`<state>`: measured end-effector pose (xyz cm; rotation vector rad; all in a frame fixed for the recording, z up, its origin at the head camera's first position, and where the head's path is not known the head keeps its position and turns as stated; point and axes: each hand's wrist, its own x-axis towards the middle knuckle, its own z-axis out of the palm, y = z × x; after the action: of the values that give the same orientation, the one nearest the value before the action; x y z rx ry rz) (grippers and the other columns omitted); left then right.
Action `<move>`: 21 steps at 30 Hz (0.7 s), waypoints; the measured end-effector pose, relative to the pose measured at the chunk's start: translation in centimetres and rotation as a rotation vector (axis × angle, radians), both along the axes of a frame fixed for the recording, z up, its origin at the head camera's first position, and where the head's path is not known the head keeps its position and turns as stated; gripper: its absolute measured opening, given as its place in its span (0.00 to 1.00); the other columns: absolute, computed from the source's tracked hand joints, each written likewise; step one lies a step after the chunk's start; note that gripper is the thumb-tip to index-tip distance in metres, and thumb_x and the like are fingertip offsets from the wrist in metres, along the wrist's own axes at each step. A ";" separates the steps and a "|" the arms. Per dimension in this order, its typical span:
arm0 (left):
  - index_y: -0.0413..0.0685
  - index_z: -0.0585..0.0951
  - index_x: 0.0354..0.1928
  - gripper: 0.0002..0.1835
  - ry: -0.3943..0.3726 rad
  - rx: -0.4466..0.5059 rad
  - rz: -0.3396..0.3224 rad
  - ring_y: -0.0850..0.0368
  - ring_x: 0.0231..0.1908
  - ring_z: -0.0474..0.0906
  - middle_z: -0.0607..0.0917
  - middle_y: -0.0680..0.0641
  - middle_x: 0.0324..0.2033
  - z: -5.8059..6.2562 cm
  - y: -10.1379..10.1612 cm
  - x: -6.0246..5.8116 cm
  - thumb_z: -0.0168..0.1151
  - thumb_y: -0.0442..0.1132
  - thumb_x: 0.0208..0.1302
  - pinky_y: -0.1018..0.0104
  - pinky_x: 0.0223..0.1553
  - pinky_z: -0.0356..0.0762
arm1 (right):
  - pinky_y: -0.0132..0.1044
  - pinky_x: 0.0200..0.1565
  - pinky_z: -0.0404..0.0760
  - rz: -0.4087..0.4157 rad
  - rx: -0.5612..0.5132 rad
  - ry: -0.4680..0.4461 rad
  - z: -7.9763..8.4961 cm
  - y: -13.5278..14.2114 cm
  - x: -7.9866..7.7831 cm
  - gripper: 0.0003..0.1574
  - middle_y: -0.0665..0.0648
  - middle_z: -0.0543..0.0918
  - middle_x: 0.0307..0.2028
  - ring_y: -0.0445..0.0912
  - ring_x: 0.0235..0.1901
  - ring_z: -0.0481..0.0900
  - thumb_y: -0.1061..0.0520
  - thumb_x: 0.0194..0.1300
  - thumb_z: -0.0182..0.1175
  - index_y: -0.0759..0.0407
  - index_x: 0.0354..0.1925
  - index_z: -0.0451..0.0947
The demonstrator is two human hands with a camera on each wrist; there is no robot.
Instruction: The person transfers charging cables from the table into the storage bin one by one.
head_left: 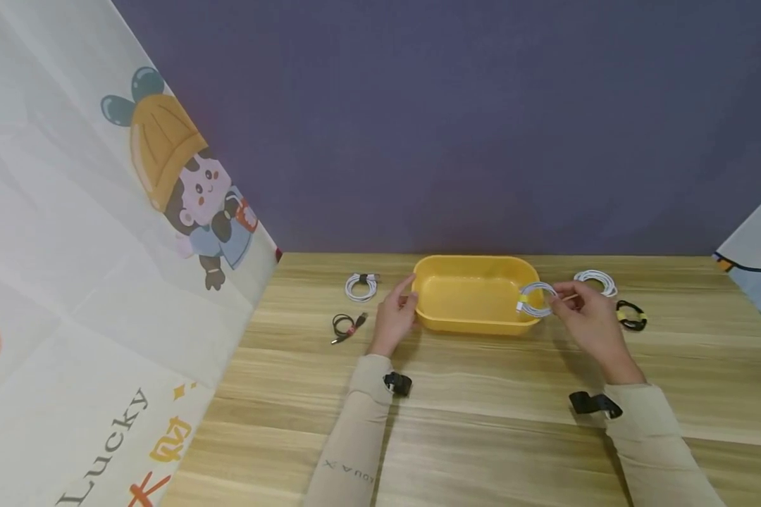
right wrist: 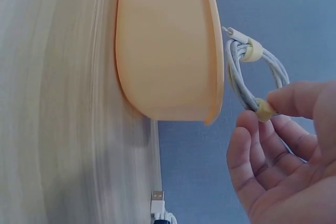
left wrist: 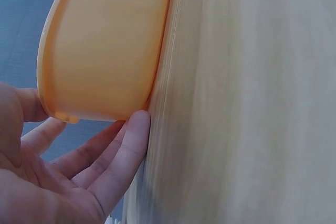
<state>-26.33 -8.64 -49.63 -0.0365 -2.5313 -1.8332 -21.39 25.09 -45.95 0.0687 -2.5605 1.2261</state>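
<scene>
My right hand (head_left: 586, 320) pinches a coiled white cable (head_left: 528, 310) between thumb and fingers, over the right end of a yellow plastic basin (head_left: 469, 327). Yellow ties wrap the coil (right wrist: 239, 77) in the right wrist view, and a connector sticks out at its top. My left hand (head_left: 394, 320) rests against the basin's left end. In the left wrist view its fairly straight fingers (left wrist: 118, 174) touch the basin's outer wall low down, with the thumb near the rim. The basin stands on the wooden table, and its visible floor holds nothing.
Left of the basin lie a coiled white cable (head_left: 360, 297) with a dark tie and a small black cable (head_left: 339, 332). Right of it lie another white coil (head_left: 605, 280) and a black coil (head_left: 634, 325) with yellow ties. A dark panel (head_left: 482, 127) rises behind the table (head_left: 482, 436).
</scene>
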 end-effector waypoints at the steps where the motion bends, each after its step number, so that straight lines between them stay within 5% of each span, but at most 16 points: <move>1: 0.67 0.72 0.73 0.24 -0.001 0.002 0.000 0.45 0.30 0.88 0.88 0.37 0.48 0.0 0.0 0.0 0.54 0.44 0.79 0.60 0.28 0.90 | 0.20 0.30 0.74 0.000 0.004 -0.005 0.1 -0.1 -0.1 0.18 0.65 0.84 0.43 0.25 0.31 0.73 0.55 0.74 0.61 0.66 0.54 0.80; 10: 0.67 0.71 0.73 0.24 0.007 -0.008 0.000 0.46 0.30 0.88 0.88 0.36 0.49 0.0 0.0 -0.1 0.54 0.44 0.79 0.61 0.28 0.89 | 0.21 0.32 0.74 -0.007 0.048 -0.065 0.8 -0.6 -0.7 0.18 0.65 0.83 0.44 0.33 0.35 0.73 0.54 0.74 0.59 0.65 0.54 0.80; 21: 0.66 0.71 0.74 0.24 0.002 -0.023 -0.009 0.49 0.31 0.88 0.88 0.37 0.50 0.2 -0.2 0.2 0.54 0.44 0.79 0.61 0.29 0.90 | 0.27 0.33 0.76 0.038 0.096 -0.086 1.1 -0.8 -1.2 0.20 0.66 0.83 0.45 0.54 0.42 0.80 0.53 0.75 0.56 0.66 0.56 0.78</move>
<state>-26.09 -8.79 -49.39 -0.0500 -2.5550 -1.8065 -22.60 24.29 -44.81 0.0878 -2.7041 1.1422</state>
